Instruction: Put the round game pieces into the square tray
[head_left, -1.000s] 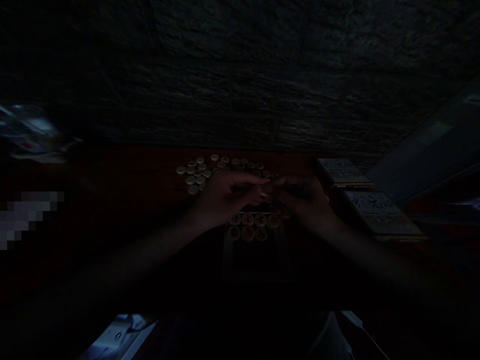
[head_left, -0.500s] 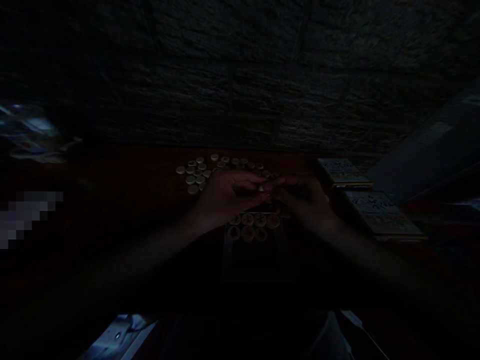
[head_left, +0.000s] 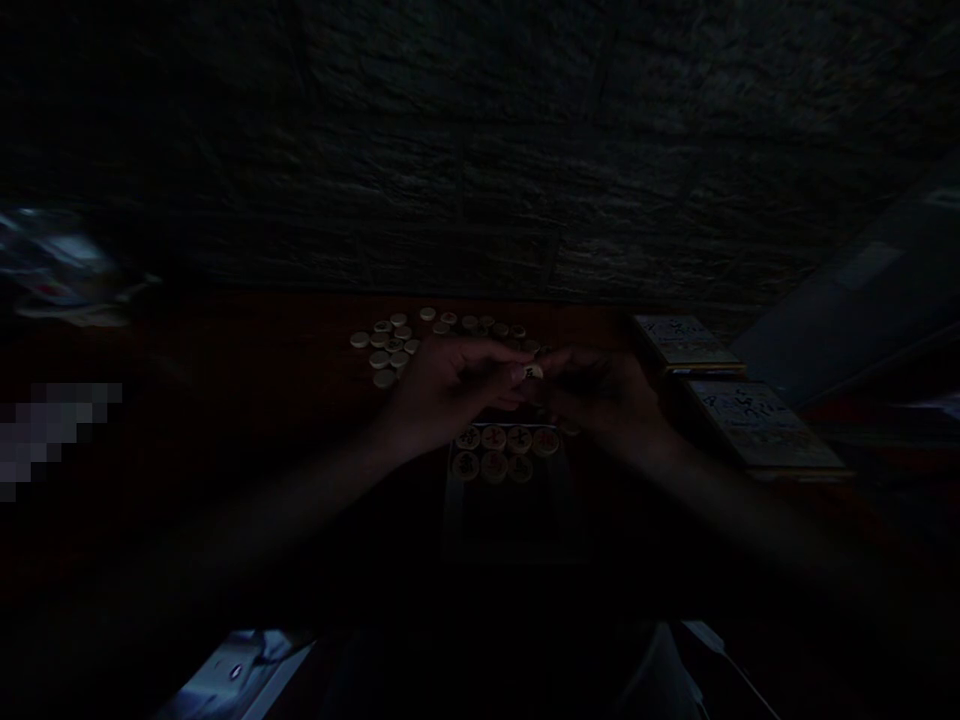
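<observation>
In the dim head view, my left hand (head_left: 442, 390) pinches a round Chinese chess piece (head_left: 532, 371) between thumb and fingers, its marked face showing. My right hand (head_left: 611, 395) meets it from the other side, fingers curled, with its fingertips at the piece's right edge. Below the hands lies a shallow tray-like box (head_left: 454, 515). Several Chinese chess pieces (head_left: 493, 466) lie in it in two rows, face up, with red and dark characters. Beyond my hands, a loose spread of more pieces (head_left: 380, 358) is partly hidden by my left hand.
Two flat boxes with printed lids (head_left: 757, 420) lie at the right on the dark reddish table (head_left: 285, 330). A clear plastic-looking package (head_left: 64, 265) sits at the far left. A stone-textured wall (head_left: 480, 180) rises behind the table. A pale object (head_left: 232, 672) shows low at the left.
The piece between my hands has turned so its marked face now shows; before, my fingers mostly covered it. Both hands stay in nearly the same place, and the pieces in the box have not moved.
</observation>
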